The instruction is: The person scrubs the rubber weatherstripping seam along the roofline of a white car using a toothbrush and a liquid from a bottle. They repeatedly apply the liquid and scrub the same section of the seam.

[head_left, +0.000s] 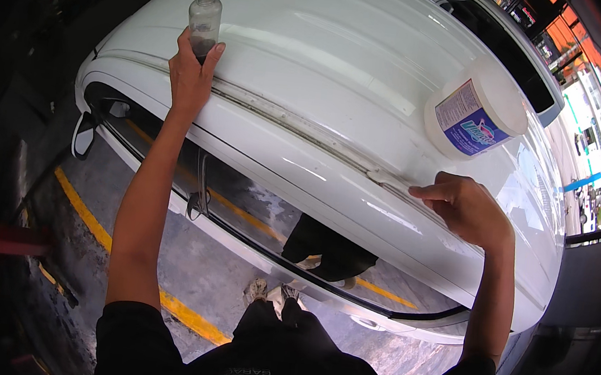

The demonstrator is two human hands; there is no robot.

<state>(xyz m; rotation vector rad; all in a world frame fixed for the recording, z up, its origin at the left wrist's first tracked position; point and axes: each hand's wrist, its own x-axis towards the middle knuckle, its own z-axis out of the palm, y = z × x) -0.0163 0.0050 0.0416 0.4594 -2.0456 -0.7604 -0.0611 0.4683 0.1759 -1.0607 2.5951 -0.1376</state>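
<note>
My left hand (194,79) is wrapped round a clear bottle (205,15) that has no cap on its neck and a little dark content at the bottom. It holds the bottle upright over the white car roof (312,66). My right hand (465,207) is closed in a pinch on a slim white brush-like tool (391,181). The tool's tip lies at the grimy roof channel (285,123), which runs lengthwise along the near side of the roof. Its exact kind is hard to make out, as my fingers cover part of it.
A white bucket (440,132) with a blue label stands on the roof, beyond my right hand. Below the roof edge are the car's side windows and a wing mirror (84,136). Another vehicle (499,44) stands behind. A yellow line (190,318) crosses the floor near my feet.
</note>
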